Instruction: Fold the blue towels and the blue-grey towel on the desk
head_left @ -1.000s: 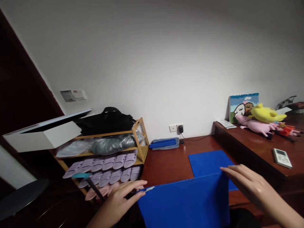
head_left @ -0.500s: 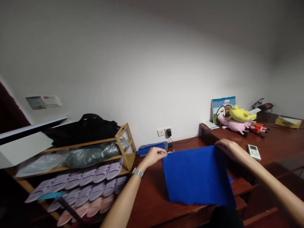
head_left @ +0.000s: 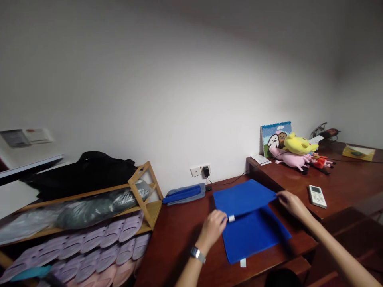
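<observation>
Upper cloth, one — hanging a moment ago, now spread low beyond and partly over the lower cloth, so I have the pair overlapping, unaligned. Left hand, right hand — well apart, each pinching an upper cloth corner.

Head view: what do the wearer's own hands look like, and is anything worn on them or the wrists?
The left hand and right hand are ungloved, and no sleeves show. A watch with a rectangular dark face and a silvery band is on the left wrist.
</observation>
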{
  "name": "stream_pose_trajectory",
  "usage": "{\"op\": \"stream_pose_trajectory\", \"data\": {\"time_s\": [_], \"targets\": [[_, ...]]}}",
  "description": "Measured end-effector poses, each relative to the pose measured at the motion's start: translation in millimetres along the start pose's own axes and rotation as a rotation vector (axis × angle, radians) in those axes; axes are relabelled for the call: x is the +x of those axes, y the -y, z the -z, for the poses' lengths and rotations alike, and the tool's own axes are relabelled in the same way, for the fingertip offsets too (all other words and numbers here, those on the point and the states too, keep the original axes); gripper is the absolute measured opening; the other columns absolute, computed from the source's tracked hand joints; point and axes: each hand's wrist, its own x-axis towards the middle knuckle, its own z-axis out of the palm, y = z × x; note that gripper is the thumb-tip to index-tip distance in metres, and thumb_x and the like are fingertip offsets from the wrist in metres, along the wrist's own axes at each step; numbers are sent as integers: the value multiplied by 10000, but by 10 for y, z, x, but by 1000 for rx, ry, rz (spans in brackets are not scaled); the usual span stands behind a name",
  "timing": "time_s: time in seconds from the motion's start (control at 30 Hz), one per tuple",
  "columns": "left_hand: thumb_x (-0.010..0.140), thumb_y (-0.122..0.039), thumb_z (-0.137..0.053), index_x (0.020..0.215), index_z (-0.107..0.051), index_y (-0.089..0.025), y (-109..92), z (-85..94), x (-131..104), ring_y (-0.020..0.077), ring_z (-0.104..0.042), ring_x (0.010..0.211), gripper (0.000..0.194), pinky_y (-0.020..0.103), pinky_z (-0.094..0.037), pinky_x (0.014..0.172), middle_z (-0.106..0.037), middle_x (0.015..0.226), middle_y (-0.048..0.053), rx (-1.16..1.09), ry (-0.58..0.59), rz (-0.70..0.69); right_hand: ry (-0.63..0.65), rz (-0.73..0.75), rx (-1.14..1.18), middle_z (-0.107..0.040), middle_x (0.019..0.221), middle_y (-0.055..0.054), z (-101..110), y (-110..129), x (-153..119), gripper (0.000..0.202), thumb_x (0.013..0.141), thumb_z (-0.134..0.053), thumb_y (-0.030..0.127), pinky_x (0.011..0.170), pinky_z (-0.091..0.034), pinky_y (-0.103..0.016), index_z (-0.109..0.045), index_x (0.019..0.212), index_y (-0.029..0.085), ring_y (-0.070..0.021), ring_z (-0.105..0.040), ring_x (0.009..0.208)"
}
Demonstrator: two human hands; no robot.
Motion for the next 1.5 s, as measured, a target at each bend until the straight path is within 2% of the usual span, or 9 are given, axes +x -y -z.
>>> {"op": "stream_pose_trajectory", "data": {"time_s": [0.17,0.3,0.63,0.73,0.83,0.97,1.1,1.27,1.5], "targets": [[897,-65,-638,927,-637,-257,-89,-1023,-1042,209,-673,812,194,333,-544,745,-698,852,-10,183,125,-54,76,-132,69,-804,993,-95,-663,-564,-1202,290,903,-492,453,841,-625,-373,-718,932,273,-267,-778,916],[854,-37,-656,968,-623,-260,-105,-1203,-1252,225,-678,852,253,353,-544,774,-698,903,0,208,140,-13,49,-89,41,-780,1051,-78,-875,-687,-1574,256,941,-498,422,824,-613,-331,-703,998,279,-235,-774,912],[897,-79,-612,1017,-653,-258,-154,-1040,-1264,232,-672,937,219,386,-589,846,-706,1000,30,102,165,66,76,69,-304,-779,992,-79,-812,-657,-1634,239,932,-537,366,857,-576,-394,-752,976,270,-268,-734,948],[883,-91,-607,1088,-683,-282,-166,-1014,-1342,239,-697,991,291,385,-617,878,-730,1063,48,-1,145,89,87,11,-367,-780,1047,-102,-818,-409,-1497,242,893,-562,365,960,-560,-447,-773,968,271,-301,-725,1021],[898,-127,-589,1174,-695,-319,-80,-897,-1442,243,-724,1037,353,380,-639,906,-753,1131,63,-47,114,122,74,-77,-359,-767,1186,-133,-1015,115,-1329,356,958,-493,416,1038,-531,-507,-790,1083,266,-333,-710,1102],[982,-243,-527,1152,-732,-312,391,-538,-1684,249,-740,1108,275,403,-637,976,-773,1188,71,83,49,257,151,-106,-303,-696,1404,-90,-1525,945,-1209,457,1008,-444,519,1159,-414,-627,-736,1299,323,-376,-600,1335],[1006,-367,-457,1145,-767,-270,1247,-6,-2085,265,-745,1157,353,435,-623,1019,-794,1220,77,296,32,422,298,-204,-343,-547,1592,-15,-2012,1381,-1181,520,969,-497,580,1186,-283,-748,-616,1454,432,-440,-397,1512],[967,-448,-471,1278,-732,-271,2085,536,-2452,277,-681,1290,443,465,-560,1103,-743,1372,59,464,84,546,340,-281,-419,-466,1653,-3,-2398,1261,-1144,606,945,-476,625,1186,-197,-790,-519,1528,466,-463,-322,1545],[965,-451,-507,1289,-735,-292,2348,535,-2588,276,-676,1296,427,463,-566,1099,-748,1361,39,478,18,562,360,-283,-400,-436,1672,20,-2679,808,-517,610,944,-449,645,1199,-210,-758,-481,1537,505,-416,-306,1564]]}}
